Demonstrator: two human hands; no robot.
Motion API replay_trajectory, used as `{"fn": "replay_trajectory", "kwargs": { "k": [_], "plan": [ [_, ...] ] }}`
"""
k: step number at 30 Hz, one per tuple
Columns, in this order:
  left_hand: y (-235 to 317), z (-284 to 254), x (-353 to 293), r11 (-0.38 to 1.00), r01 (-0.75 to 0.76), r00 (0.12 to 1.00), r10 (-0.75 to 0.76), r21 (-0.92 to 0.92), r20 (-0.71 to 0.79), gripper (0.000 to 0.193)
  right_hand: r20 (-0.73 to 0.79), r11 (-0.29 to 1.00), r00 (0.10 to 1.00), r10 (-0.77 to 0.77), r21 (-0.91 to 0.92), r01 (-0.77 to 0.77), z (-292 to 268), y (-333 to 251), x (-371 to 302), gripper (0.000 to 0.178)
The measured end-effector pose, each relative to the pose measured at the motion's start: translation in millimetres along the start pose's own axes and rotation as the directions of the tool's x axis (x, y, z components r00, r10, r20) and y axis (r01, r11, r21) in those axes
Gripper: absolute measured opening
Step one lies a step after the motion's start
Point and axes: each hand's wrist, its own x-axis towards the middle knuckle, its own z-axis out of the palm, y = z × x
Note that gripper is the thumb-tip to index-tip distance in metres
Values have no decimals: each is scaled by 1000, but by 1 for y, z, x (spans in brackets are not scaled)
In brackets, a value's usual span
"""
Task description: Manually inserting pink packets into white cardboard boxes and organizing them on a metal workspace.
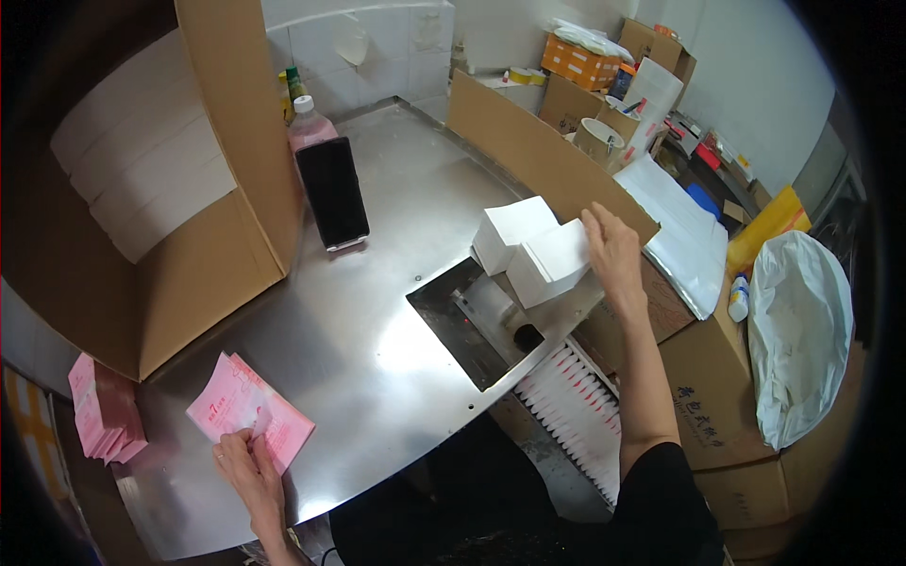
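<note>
My left hand (250,476) rests on the lower edge of a small pile of flat pink printed packets (253,401), fingers bent and pressed together on the top one. My right hand (615,253) is at the right edge of the nearer stack of white cards (547,264), its fingers curled against that edge; the fingertips are partly hidden. A second stack of white cards (514,226) stands right beside it, further back. Just in front of the stacks, a rectangular opening (444,307) in the metal table holds a metal plate (486,307) and a dark round part.
A phone (332,193) leans on a stand before a pink bottle (310,127). An open carton (212,226) holding white stacks stands left; more pink packets (102,415) lie beyond the table's left edge. A cardboard panel (538,141), cartons (717,415) and a white bag (797,330) border the right.
</note>
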Motion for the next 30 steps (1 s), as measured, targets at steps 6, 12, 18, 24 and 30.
{"fn": "replay_trajectory", "kwargs": {
  "k": [6,12,18,24,30],
  "plan": [
    [-1,-2,2,999,-14,1000,14,-51,-1,7,-154,974,974,-168,124,188,11,3,-22,37],
    [49,-30,9,968,-198,972,215,156,-97,9,52,902,917,-396,-167,399,13,-44,-58,26],
    [121,41,-3,792,-538,764,603,-289,229,25,-108,912,914,-391,-179,369,34,-19,-63,18],
    [115,56,-4,856,-485,854,508,-176,118,15,-117,933,926,-359,-47,356,35,-17,-61,17],
    [121,61,-5,837,-485,844,524,-252,116,13,-90,941,938,-336,14,339,30,-13,-59,17]
  ]
}}
